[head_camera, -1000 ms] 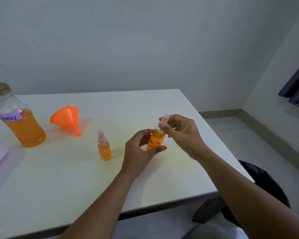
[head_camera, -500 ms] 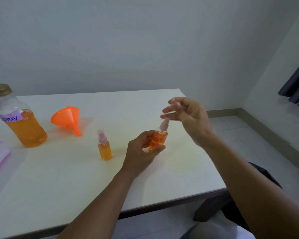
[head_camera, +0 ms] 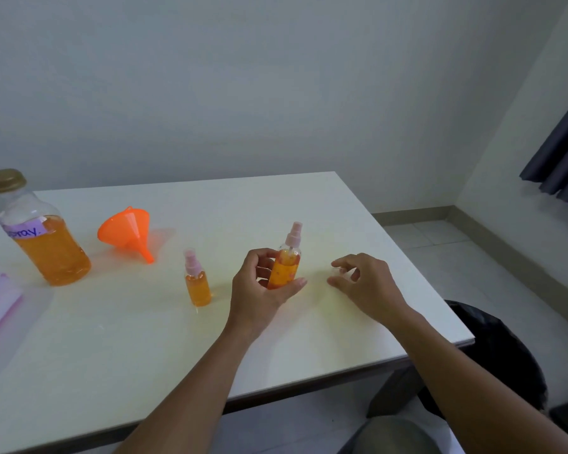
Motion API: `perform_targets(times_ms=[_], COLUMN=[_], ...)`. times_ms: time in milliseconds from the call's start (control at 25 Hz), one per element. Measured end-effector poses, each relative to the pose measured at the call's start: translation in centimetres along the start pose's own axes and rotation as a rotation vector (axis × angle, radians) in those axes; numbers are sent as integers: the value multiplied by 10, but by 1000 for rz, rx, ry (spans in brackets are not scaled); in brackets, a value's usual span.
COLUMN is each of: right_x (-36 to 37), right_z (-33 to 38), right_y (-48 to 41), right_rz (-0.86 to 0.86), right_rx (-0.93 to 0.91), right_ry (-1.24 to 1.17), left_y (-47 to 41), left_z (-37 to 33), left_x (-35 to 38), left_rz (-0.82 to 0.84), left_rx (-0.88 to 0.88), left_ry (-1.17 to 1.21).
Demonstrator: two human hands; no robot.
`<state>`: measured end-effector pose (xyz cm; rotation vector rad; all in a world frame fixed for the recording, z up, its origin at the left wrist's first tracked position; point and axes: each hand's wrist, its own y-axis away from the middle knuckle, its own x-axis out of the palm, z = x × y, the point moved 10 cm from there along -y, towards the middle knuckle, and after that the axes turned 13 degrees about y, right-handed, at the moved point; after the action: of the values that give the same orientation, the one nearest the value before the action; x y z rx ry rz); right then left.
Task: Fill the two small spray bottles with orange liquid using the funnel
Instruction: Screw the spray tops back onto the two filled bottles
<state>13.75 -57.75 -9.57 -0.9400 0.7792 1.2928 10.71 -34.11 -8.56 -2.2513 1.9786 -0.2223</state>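
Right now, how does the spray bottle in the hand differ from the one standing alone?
The held bottle is gripped by the left hand; the standing bottle rests untouched on the table. The held bottle looks taller than the standing bottle. The held bottle's liquid shows darker blotches; the standing bottle's looks even. Both have pink spray heads and orange liquid.

A plain pale wall [head_camera: 276, 77] runs behind the white surface [head_camera: 243, 204] and meets a second wall [head_camera: 521, 142] in the right corner. A dark curtain [head_camera: 564, 158] hangs at the far right. Light floor tiles [head_camera: 439, 237] lie below a beige skirting [head_camera: 417, 213], and a dark seat [head_camera: 492, 348] stands beside the surface. The light is soft and even.
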Motion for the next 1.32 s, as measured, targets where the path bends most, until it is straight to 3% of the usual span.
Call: perform_targets(times_ms=[200,360,400,560,760,840,1000,1160,1320], right_x=[3,-53,-61,-42,-50,-63,-74,-49,-32], right_z=[-3,32,49,95,91,86,82,89,93], right_y=[-1,15,21,21,0,-7,-8,0,2], right_rz=[24,-377,-400,-132,-132,-166,-191,-144,-131], right_rx=[9,-73,-105,-51,-18,-41,-119,-243,-255], right_ry=[-19,-198,-289,-479,-575,-557,-338,-68,35], left_y=[5,6,5,8,13,16,29,34,33], left_z=[-8,-16,-17,-27,-22,-7,8,19,24], left_x=[0,0,2,9,5,-2,-8,-18,-20], left_rz=[-28,-87,-99,-145,-57,37,217,193,186], left_rx=[35,86,97,176,143,86,159,73,48], left_ry=[2,-14,-21,10,-83,-266,-765,-821,-859])
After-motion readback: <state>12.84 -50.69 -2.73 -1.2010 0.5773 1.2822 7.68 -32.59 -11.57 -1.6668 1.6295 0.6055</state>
